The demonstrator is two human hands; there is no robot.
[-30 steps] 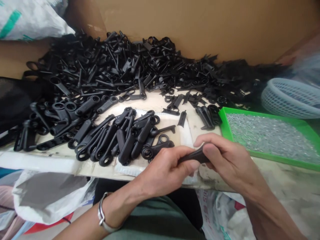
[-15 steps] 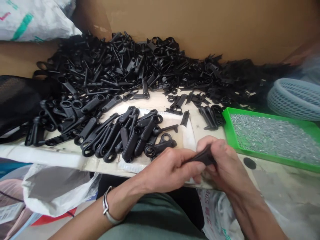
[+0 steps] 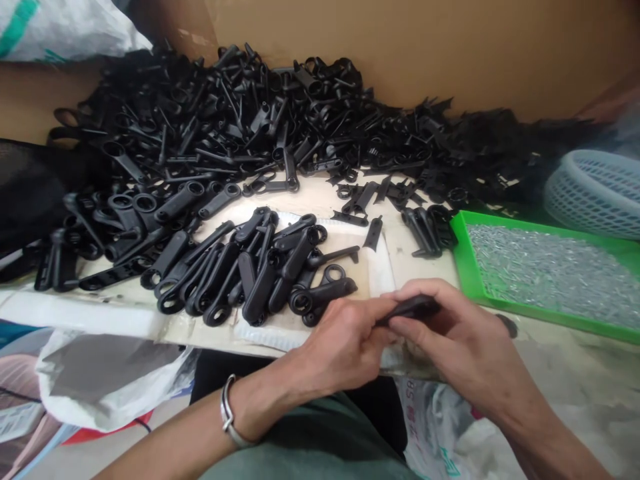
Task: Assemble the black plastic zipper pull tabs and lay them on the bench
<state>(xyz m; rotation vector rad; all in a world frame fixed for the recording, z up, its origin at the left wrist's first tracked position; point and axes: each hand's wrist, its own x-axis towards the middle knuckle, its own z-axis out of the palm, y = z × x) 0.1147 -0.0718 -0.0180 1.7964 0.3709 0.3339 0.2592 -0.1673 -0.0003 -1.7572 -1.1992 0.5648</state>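
Between my two hands, over the front edge of the table, is a black plastic handle piece (image 3: pixel 413 308), partly covered by fingers. My left hand (image 3: pixel 345 343), with a silver bangle at its wrist, is closed on the piece's near left end. My right hand (image 3: pixel 453 327) grips it from the right, thumb along its lower side. Just left of the hands lies a cluster of similar black plastic handles (image 3: pixel 260 273) with ring-shaped ends, on a pale sheet. A flat black plate (image 3: pixel 373 233) lies behind the hands.
A large heap of black plastic parts (image 3: pixel 225 120) fills the back of the table against cardboard (image 3: pixel 425 47). At right stand a green tray (image 3: pixel 467 267) of small metal pins and a pale blue basket (image 3: pixel 595 193). An open white bag (image 3: pixel 60 393) hangs at lower left.
My right hand has turned and its thumb now lies along the black handle piece, which is tilted flatter. My left fingers have curled in more. The view has shifted slightly.
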